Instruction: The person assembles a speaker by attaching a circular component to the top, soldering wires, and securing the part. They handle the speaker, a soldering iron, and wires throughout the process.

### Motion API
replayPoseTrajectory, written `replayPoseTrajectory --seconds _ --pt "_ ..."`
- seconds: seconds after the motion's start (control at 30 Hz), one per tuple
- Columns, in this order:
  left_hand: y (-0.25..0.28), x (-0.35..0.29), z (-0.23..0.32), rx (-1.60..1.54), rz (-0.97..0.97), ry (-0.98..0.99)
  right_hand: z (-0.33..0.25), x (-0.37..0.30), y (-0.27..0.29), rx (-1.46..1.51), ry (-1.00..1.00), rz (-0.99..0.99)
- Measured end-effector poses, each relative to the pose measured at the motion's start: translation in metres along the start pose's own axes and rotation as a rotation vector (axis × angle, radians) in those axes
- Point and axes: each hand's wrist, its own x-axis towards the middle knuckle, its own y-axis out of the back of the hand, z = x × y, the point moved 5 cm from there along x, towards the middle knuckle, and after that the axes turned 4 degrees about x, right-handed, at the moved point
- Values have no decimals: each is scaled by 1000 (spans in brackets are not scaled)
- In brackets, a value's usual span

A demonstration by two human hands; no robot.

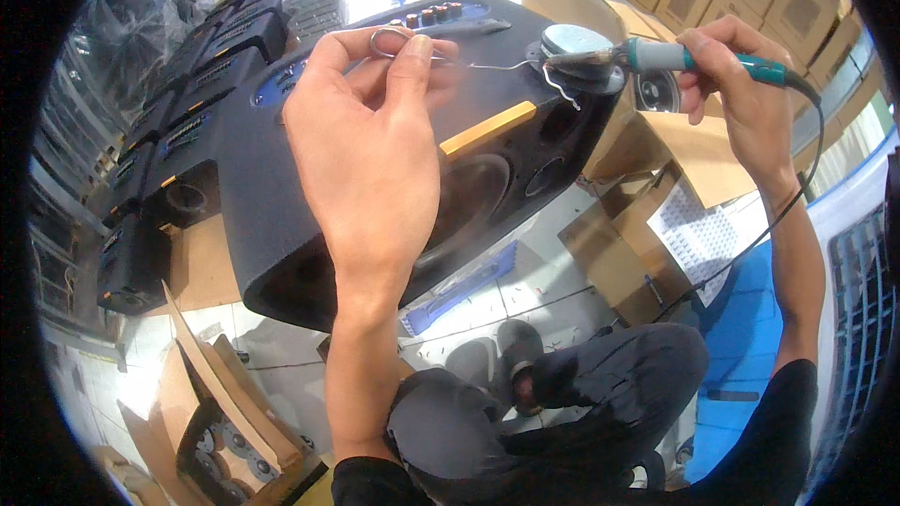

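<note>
Head view: left hand point(370, 131) outstretched, grip pinching thin wire point(492, 66); right hand point(736, 84) raised, grip around soldering iron point(656, 55).

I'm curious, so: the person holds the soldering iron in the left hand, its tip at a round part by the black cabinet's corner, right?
No, the head view shows the soldering iron in the right hand, not the left; its tip is at a round part by the corner of the black cabinet.

The speaker cabinet point(497, 91) looks matt and rough; above it runs shiny metal wire point(499, 67); beneath it, smooth glossy tiles point(553, 292).
</note>
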Motion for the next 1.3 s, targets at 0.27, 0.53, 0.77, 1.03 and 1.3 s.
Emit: replayPoseTrajectory --seconds 0.27,0.53,0.77,1.03,1.3 --pt "0 0 0 -1 8 -9 1 0 1 58 -1 12" --pt "-1 1 1 9 -32 -48 1 1 -1 4 1 -10" --pt "-1 0 2 37 -37 -61 2 0 -1 15 9 -11" --pt "-3 0 1 46 -47 -65 -1 -2 -3 -16 14 8" --pt "-9 0 1 84 -57 -125 -2 -1 -6 5 -17 40"
